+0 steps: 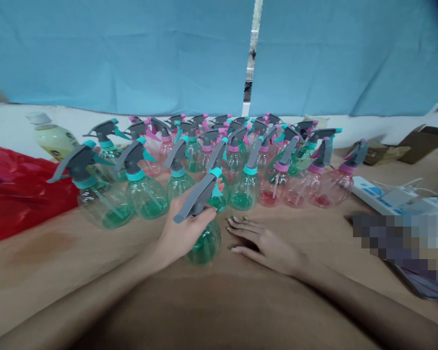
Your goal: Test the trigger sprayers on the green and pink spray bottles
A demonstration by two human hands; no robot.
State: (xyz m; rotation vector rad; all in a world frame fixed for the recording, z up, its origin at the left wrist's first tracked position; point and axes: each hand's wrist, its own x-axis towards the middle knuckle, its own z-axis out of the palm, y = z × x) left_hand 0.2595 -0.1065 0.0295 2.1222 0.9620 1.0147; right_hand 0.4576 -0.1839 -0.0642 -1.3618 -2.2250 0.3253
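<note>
My left hand (pixel 184 223) is closed round the neck of a green spray bottle (pixel 204 247) with a grey and teal trigger head, in front of the other bottles. Part of its neck and collar is hidden by my fingers. To its right, my right hand (pixel 264 240) rests on the table (pixel 237 306), fingers spread and holding nothing. Behind both hands stand several more spray bottles in rows. Teal-collared green ones, such as a green bottle (pixel 151 197), are at the left and middle. Pink-collared ones, such as a pink bottle (pixel 302 187), are at the right.
At the left lie a red plastic bag (pixel 25 194) and a pale yellow drink bottle (pixel 53 136). A white power strip (pixel 375 194) with a cable sits at the right, near a blurred-out flat item (pixel 405 253). An open cardboard box (pixel 425 143) is farther back, before a blue cloth (pixel 131 53).
</note>
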